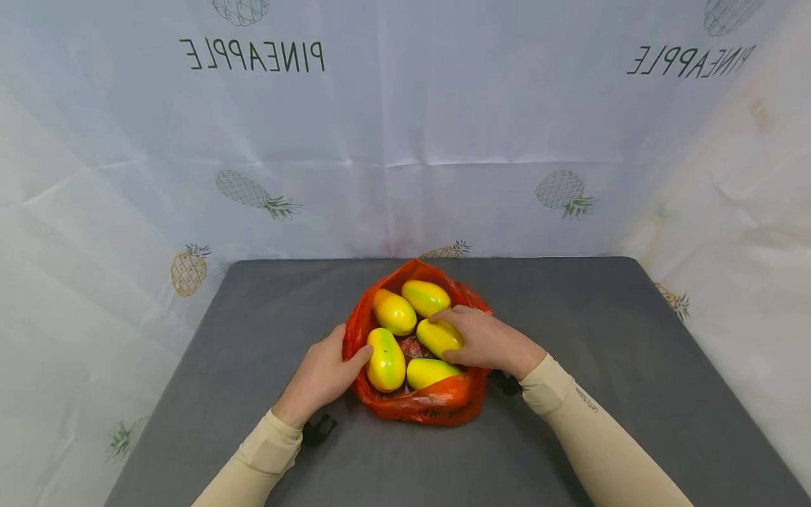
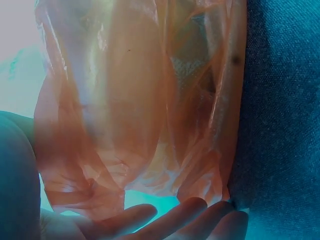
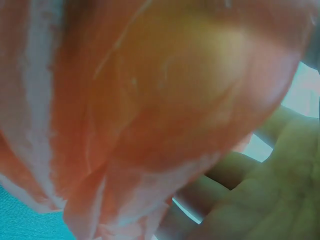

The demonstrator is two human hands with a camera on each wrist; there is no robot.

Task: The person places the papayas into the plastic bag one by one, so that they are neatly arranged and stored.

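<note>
A red plastic bag stands with its mouth spread wide, and several yellow-green mangoes show inside it. My left hand grips the bag's left rim, its thumb over the edge close to the left mango and its fingers along the outside. Inside the bag's right part, my right hand holds a mango between thumb and fingers. From the left wrist, the thin bag wall hangs above my fingertips. The right wrist view has the bag beside my palm.
The bag rests on a grey cloth-covered table. A white sheet printed with pineapples hangs behind the table and along both sides. Dark wrist devices sit beneath both beige sleeves.
</note>
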